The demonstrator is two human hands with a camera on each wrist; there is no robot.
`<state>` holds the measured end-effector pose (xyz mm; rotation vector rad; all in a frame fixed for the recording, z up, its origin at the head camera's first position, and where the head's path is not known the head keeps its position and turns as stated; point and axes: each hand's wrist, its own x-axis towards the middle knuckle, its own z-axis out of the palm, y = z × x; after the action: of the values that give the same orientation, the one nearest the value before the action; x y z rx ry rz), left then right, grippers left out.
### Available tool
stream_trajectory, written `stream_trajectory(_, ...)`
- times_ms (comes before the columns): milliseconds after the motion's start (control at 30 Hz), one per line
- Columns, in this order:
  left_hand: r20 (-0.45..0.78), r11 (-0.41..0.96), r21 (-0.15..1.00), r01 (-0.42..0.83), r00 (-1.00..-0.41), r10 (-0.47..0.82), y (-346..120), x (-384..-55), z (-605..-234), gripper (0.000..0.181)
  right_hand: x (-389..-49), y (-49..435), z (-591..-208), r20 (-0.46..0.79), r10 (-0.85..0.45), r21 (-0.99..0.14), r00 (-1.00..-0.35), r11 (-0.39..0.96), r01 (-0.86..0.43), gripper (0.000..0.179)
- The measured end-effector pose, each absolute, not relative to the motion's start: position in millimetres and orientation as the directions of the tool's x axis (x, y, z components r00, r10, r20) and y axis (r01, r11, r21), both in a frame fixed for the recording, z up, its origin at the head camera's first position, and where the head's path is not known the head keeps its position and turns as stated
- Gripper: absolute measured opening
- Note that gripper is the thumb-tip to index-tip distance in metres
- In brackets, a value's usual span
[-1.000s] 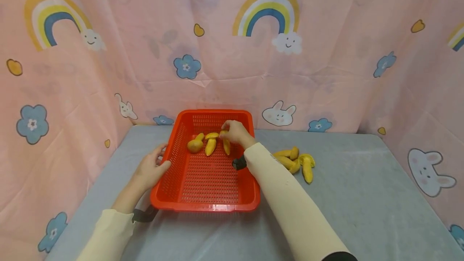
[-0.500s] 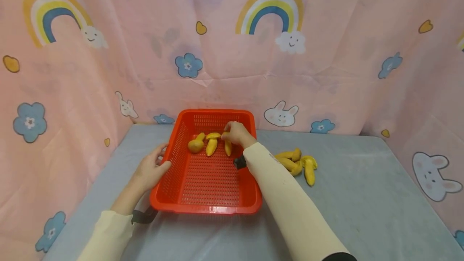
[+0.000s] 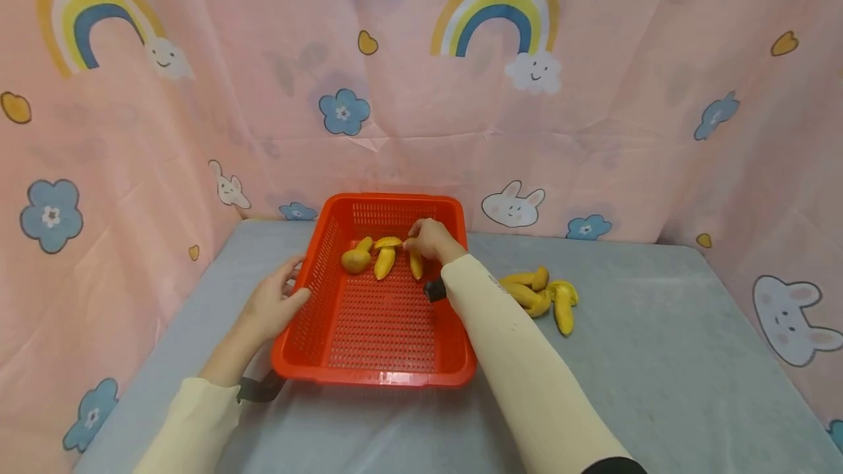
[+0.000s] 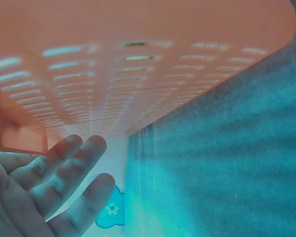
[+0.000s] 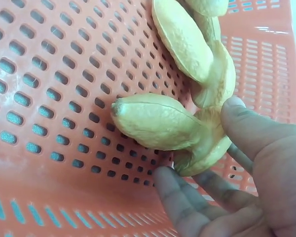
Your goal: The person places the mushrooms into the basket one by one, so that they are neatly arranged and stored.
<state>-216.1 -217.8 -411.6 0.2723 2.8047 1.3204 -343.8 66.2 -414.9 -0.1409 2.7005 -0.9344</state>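
A red perforated plastic basket (image 3: 382, 328) stands on the grey table. Inside it, toward the back, two yellow mushrooms (image 3: 356, 259) lie side by side. Right of them, a third mushroom (image 5: 153, 121) lies against the basket floor. My right hand (image 3: 432, 240) pinches its cap, thumb on top and fingertips under the edge; in the head view the hand covers part of that cap. My left hand (image 3: 268, 306) rests at the basket's left rim. In the left wrist view its fingers (image 4: 71, 177) extend loosely beside the slotted outer wall.
Several more yellow mushrooms (image 3: 563, 306) lie in a cluster on the table, right of the basket and partly behind the right sleeve (image 3: 527, 357). A pink patterned curtain (image 3: 408, 159) hangs along the back and sides of the table (image 3: 658, 357).
My right hand stays at the third mushroom, with only a slight shift of its fingers. The left hand holds its place at the rim. The head view has shifted slightly.
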Motion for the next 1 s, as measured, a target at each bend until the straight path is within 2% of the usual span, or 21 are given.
stream_trajectory(433, 0.052, 0.629, 0.763, 0.15, -0.984, 0.172, -218, -216, -411, 0.062, -341, 65, -409, -0.194, -0.202, -0.602, -0.96, 0.797, -0.047, 0.033)
stream_trajectory(1000, 0.054, 0.631, 0.76, 0.156, -0.983, 0.177, -217, -214, -407, 0.062, -334, 73, -393, -0.12, -0.243, -0.664, -0.963, 0.741, -0.104, 0.041)
